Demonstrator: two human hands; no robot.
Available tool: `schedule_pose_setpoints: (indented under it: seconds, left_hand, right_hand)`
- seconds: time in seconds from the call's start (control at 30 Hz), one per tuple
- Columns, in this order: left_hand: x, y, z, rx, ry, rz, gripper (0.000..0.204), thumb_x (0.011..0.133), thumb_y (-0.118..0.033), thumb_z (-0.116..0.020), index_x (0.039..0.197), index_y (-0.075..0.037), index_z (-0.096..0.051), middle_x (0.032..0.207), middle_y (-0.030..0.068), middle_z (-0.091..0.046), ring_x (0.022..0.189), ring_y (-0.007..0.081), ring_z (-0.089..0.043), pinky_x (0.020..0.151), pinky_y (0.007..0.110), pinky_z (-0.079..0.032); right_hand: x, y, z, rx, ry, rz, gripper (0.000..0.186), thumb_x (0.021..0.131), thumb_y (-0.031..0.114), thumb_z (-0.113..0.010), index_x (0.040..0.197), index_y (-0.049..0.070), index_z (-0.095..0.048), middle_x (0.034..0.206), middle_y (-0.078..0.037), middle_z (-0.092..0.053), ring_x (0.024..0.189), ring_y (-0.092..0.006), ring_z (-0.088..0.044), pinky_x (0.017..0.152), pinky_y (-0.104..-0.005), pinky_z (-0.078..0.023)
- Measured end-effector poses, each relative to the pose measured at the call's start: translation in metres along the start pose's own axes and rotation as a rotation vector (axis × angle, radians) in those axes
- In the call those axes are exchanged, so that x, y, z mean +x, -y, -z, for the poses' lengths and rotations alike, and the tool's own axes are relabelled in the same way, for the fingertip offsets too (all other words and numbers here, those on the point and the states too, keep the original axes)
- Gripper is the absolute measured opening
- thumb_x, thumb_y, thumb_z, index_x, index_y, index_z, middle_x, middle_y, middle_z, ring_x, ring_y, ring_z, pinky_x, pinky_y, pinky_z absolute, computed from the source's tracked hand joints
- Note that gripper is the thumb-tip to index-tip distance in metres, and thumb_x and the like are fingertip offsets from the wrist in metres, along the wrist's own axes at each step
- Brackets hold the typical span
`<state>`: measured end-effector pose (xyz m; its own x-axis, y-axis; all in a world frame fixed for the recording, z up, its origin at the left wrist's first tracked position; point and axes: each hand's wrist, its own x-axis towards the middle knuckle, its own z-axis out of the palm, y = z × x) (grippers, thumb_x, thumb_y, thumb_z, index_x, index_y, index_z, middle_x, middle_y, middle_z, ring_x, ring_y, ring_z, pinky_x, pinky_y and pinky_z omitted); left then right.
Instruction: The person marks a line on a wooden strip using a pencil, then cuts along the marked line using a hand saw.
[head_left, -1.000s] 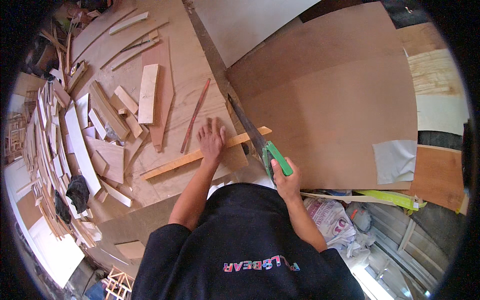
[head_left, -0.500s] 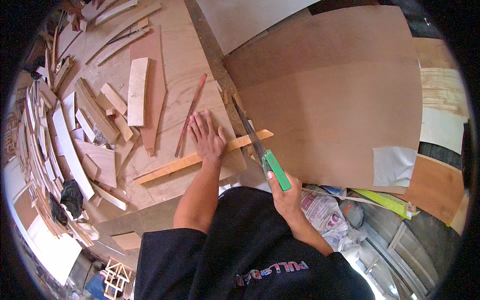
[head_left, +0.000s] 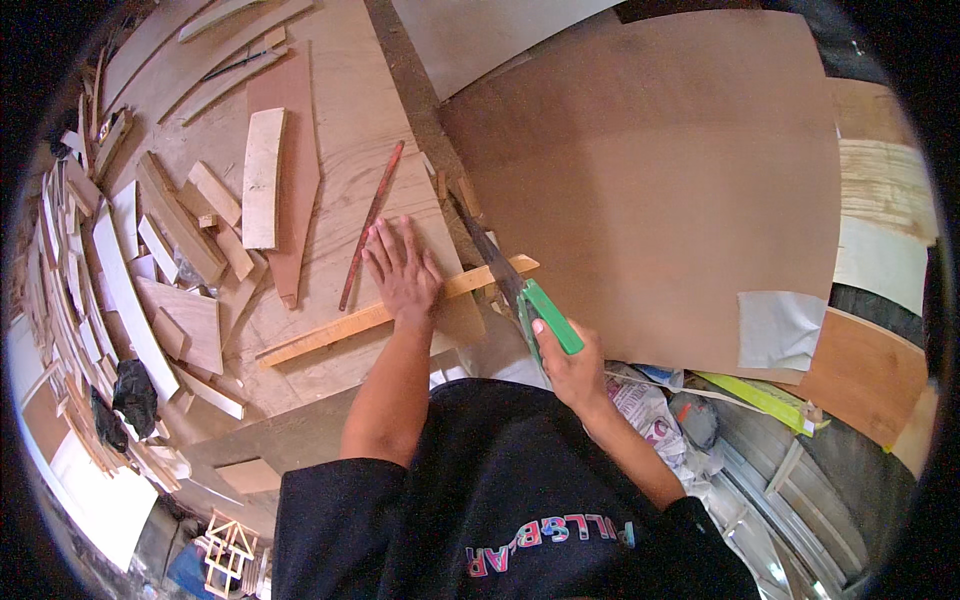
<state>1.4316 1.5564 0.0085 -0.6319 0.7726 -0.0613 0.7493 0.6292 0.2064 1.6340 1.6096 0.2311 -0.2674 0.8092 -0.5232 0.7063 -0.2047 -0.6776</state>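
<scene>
A narrow wooden strip (head_left: 335, 332) lies slantwise near the corner of the plywood tabletop (head_left: 370, 100), one end jutting past the right edge. My left hand (head_left: 405, 275) presses flat on it, fingers stretched out over the board, with the fingertips near a thin red stick (head_left: 372, 225). My right hand (head_left: 573, 365) is closed round the green handle of a handsaw (head_left: 503, 270). The saw's dark blade crosses the overhanging part of the strip, just beyond the table edge, and points away from me to the upper left. Whether its teeth are in the wood cannot be made out.
Curved and straight wood offcuts (head_left: 165, 250) crowd the table's left side. A pale block (head_left: 264, 180) rests on a reddish pointed board (head_left: 300, 150). To the right is a large brown sheet (head_left: 660, 190) with a silvery patch (head_left: 782, 330). Bags (head_left: 650, 420) and metal lengths (head_left: 780, 520) lie below it.
The saw and my right hand have shifted slightly along the blade's line. My left hand stays pressed on the strip. The whole view has moved a little, and a hand at the far upper left has left it.
</scene>
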Motion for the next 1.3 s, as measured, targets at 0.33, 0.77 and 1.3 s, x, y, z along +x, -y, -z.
schedule_pose_setpoints:
  seconds: [0.33, 0.77, 1.3]
  left_hand:
    - [-0.006, -0.004, -0.005, 0.021, -0.007, -0.028, 0.072, 0.101, -0.038, -0.053, 0.166, -0.018, -0.029, 0.173, 0.0197, -0.02, 0.16, 0.0378, -0.018, 0.128, 0.057, -0.015]
    - [-0.01, -0.002, -0.005, 0.025, 0.011, -0.015, 0.074, 0.102, -0.038, -0.053, 0.167, -0.016, -0.026, 0.174, 0.0185, -0.015, 0.161, 0.0373, -0.014, 0.128, 0.058, -0.013]
    - [-0.009, -0.003, -0.003, -0.001, 0.061, 0.036, 0.071, 0.103, -0.036, -0.05, 0.167, -0.019, -0.026, 0.175, 0.0171, -0.013, 0.162, 0.0361, -0.011, 0.129, 0.058, -0.01]
  right_hand:
    - [-0.032, -0.015, 0.007, -0.013, -0.083, -0.025, 0.035, 0.099, 0.029, -0.07, 0.081, 0.0, -0.066, 0.06, -0.01, -0.055, 0.055, -0.0148, -0.051, 0.054, -0.0395, -0.043]
    - [-0.03, -0.043, -0.007, 0.027, -0.099, 0.058, 0.033, 0.099, 0.026, -0.069, 0.081, 0.0, -0.064, 0.06, -0.011, -0.055, 0.056, -0.0158, -0.053, 0.056, -0.0408, -0.045]
    - [-0.051, -0.023, 0.001, 0.164, 0.119, -0.065, 0.029, 0.101, 0.027, -0.069, 0.085, 0.004, -0.059, 0.064, 0.001, -0.051, 0.061, -0.011, -0.049, 0.058, -0.0347, -0.043]
